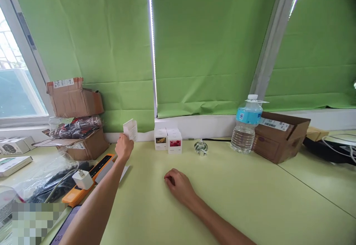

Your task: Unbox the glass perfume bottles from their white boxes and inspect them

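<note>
White paper piece (131, 129), pinched at its lower edge by the left hand (124, 148), wants a light grip against creasing; right hand (179, 186) curls over the counter (147, 208), contents untellable.

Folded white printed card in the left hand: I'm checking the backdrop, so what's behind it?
Beyond the folded white printed card, the green fabric blind shows; the part directly behind the card and the left hand is covered.

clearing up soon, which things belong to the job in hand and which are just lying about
Likely the job: folded white card in left hand; two small white boxes; perhaps clear ornament

Likely lying about: water bottle; cardboard boxes; orange power strip
</note>
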A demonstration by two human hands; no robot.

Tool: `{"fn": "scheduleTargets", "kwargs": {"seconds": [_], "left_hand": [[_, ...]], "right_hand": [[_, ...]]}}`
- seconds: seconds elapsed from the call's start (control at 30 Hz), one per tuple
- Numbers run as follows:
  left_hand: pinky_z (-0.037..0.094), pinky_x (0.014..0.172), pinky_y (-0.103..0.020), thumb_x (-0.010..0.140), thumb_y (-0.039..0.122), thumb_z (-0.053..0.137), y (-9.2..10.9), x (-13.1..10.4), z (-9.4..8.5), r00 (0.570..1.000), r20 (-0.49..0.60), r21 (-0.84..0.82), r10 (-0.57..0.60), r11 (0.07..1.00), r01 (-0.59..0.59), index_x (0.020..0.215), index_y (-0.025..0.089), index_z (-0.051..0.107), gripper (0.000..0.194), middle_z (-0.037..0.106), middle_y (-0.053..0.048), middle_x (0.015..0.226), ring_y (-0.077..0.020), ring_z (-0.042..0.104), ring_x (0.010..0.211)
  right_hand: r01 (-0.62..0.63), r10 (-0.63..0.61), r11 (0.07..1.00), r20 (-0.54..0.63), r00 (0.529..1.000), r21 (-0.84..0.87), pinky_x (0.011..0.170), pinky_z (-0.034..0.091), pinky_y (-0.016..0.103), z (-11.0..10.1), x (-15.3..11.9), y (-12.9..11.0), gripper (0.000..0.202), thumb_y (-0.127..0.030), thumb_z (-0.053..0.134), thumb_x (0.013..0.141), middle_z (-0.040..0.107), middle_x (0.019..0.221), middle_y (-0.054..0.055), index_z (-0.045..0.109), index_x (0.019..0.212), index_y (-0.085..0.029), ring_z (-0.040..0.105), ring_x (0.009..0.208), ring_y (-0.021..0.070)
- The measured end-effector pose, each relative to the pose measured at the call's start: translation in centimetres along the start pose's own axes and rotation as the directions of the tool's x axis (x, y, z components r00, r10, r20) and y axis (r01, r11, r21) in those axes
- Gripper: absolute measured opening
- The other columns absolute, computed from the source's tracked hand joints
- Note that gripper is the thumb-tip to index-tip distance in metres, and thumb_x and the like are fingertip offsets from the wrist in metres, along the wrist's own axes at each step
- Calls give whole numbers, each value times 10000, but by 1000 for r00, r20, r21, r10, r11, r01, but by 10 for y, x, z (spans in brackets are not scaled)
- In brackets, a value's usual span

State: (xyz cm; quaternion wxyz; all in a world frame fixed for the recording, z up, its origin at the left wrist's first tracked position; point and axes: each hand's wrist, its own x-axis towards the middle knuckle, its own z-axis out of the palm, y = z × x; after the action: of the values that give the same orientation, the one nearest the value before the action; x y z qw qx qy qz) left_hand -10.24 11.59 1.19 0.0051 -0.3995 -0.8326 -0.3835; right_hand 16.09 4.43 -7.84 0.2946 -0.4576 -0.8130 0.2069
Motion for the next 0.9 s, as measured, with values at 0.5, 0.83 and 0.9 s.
{"fn": "scheduleTargets", "kwargs": {"seconds": [0.5, 0.83, 0.9], "left_hand": [[520, 841, -418, 917, 345, 552, -23, 58, 71, 985, -67, 229, -157, 959, 168, 1241, 155, 501, 380, 589, -89, 1149, -209, 610, 971], [514, 834, -419, 896, 438, 554, -30, 62, 69, 982, -77, 257, -172, 948, 186, 1246, 149, 489, 459, 615, -93, 1105, -213, 624, 943], [512, 828, -412, 899, 445, 540, -28, 61, 67, 984, -100, 248, -146, 954, 167, 1256, 149, 472, 469, 615, -96, 1107, -212, 627, 936]], "right_hand": [[13, -13, 1000, 30, 999, -6, 708, 389, 246, 2, 6, 2, 198, -189, 473, 864, 676, 888, 0, 665, 888, -231, 621, 790, 151], [26, -26, 1000, 43, 999, -15, 720, 386, 253, 0, 5, 3, 209, -175, 465, 860, 676, 904, 11, 661, 909, -227, 624, 806, 159], [26, -25, 1000, 45, 999, -14, 721, 386, 254, 0, 5, 2, 209, -172, 465, 859, 677, 904, 11, 661, 908, -226, 624, 806, 160]]}}
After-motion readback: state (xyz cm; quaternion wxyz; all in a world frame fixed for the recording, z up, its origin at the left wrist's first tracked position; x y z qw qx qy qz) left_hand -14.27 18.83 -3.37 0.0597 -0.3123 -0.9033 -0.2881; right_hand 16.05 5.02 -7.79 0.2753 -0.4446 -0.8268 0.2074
